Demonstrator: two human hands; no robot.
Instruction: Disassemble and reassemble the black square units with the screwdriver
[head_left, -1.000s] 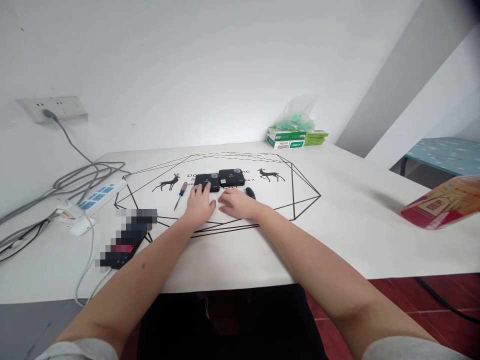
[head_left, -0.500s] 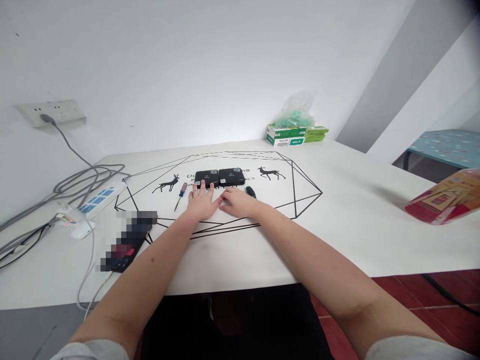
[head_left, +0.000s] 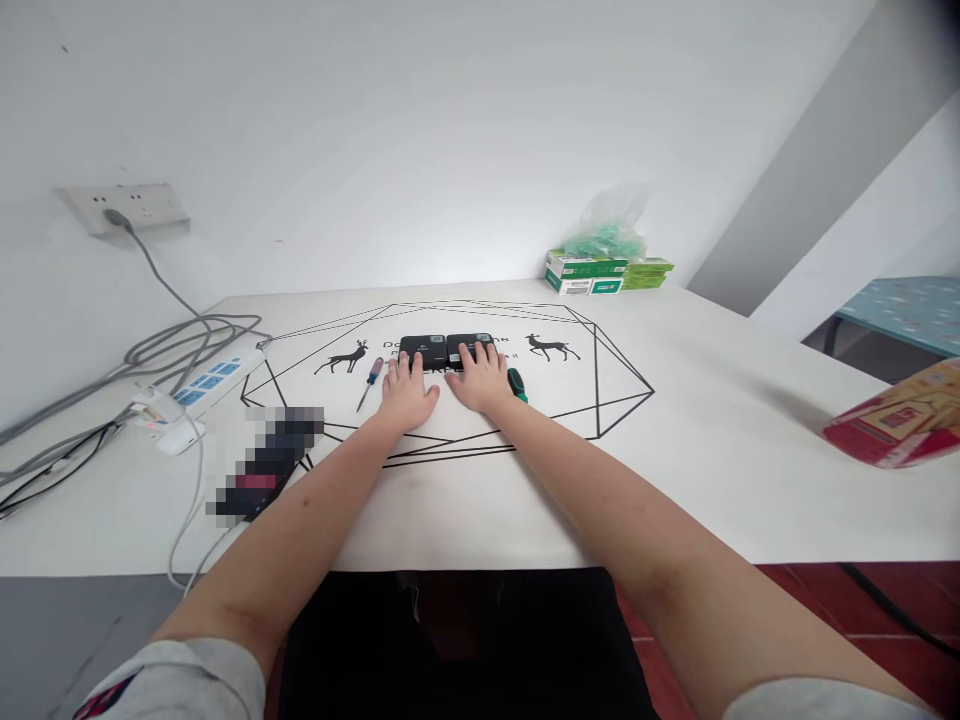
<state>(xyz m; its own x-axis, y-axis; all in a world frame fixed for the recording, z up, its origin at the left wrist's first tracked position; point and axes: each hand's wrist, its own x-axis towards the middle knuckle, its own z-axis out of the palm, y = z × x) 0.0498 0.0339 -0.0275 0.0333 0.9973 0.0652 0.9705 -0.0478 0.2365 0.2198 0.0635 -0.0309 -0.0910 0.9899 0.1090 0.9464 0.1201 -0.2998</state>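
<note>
Two flat black boxes lie side by side on the white table mat. My left hand [head_left: 407,396] rests palm down with fingers spread, its fingertips at the near edge of the left black box [head_left: 423,349]. Fingers apart, my right hand [head_left: 478,380] reaches onto the near part of the right black box [head_left: 466,346]. Left of my left hand lies a screwdriver [head_left: 371,381] with a purple and blue handle. A green and black handle [head_left: 517,384] shows beside my right hand, which hides the rest of that tool.
A power strip [head_left: 214,385] with tangled grey cables and a pixelated phone-like device [head_left: 274,465] are on the left. Green and white boxes [head_left: 586,272] under a plastic bag stand at the back. A red and yellow package [head_left: 896,418] sits at the right edge.
My right hand has opened out from its curled pose and moved forward onto the right box. My left thumb has drawn away from it. The view has shifted slightly.
</note>
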